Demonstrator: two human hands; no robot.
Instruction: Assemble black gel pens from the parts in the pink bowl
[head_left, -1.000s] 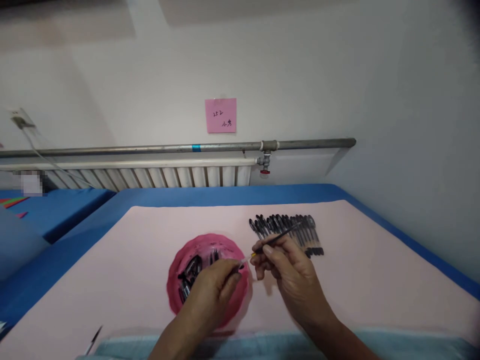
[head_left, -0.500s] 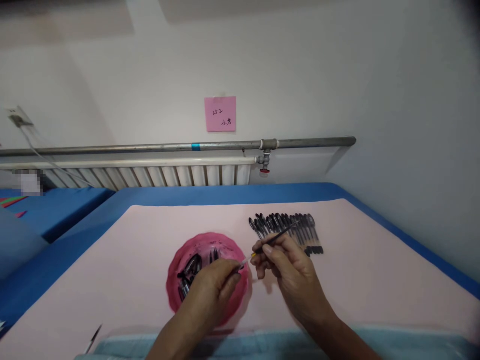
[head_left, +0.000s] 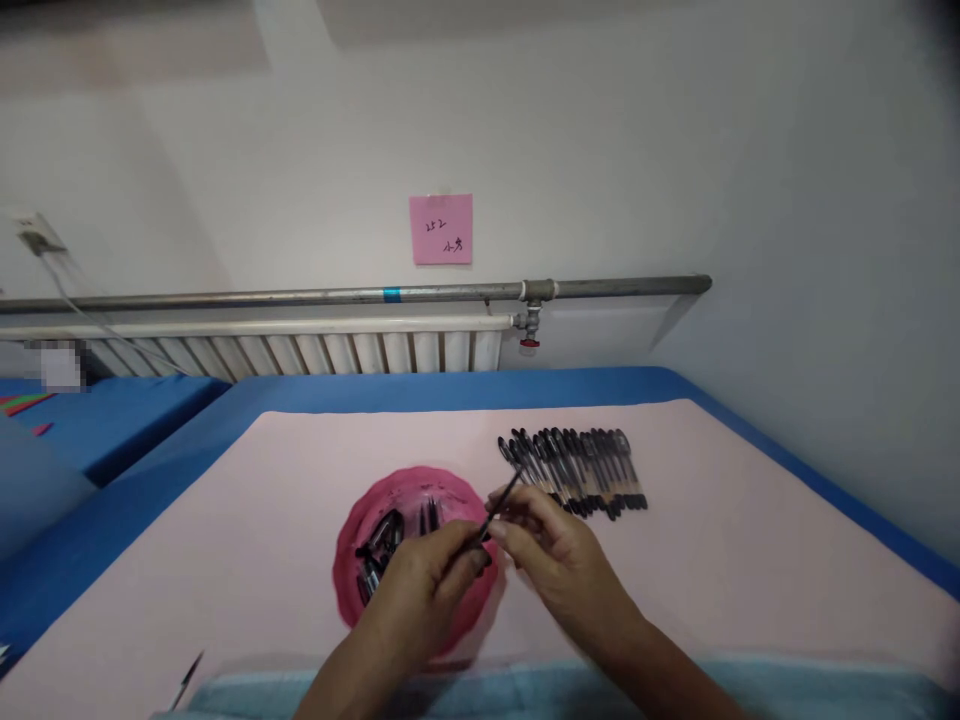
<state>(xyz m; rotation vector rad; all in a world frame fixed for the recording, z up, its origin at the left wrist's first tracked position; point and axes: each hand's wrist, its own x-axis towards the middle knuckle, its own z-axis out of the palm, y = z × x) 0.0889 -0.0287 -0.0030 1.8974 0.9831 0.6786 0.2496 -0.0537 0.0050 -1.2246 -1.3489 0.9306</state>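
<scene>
My left hand (head_left: 431,585) hovers over the right part of a pink bowl (head_left: 352,540) that holds several black pen parts (head_left: 379,548). Its fingers are curled round a small dark piece that I cannot make out. My right hand (head_left: 551,560) pinches a thin black pen refill (head_left: 501,503), which slants up and to the right. Both hands meet at the refill's lower end, above the bowl's right rim. A row of assembled black pens (head_left: 577,468) lies on the pink sheet (head_left: 712,540) just beyond my right hand.
The pink sheet covers a blue table (head_left: 450,390) set against a white wall with a radiator (head_left: 300,352) and a grey pipe (head_left: 360,296). A pink note (head_left: 441,229) is stuck to the wall. A loose dark pen piece (head_left: 185,682) lies at the near left edge.
My right hand has moved left toward my left hand, and the refill has swung from nearly flat to a steeper slant, its lower end now at my left fingertips.
</scene>
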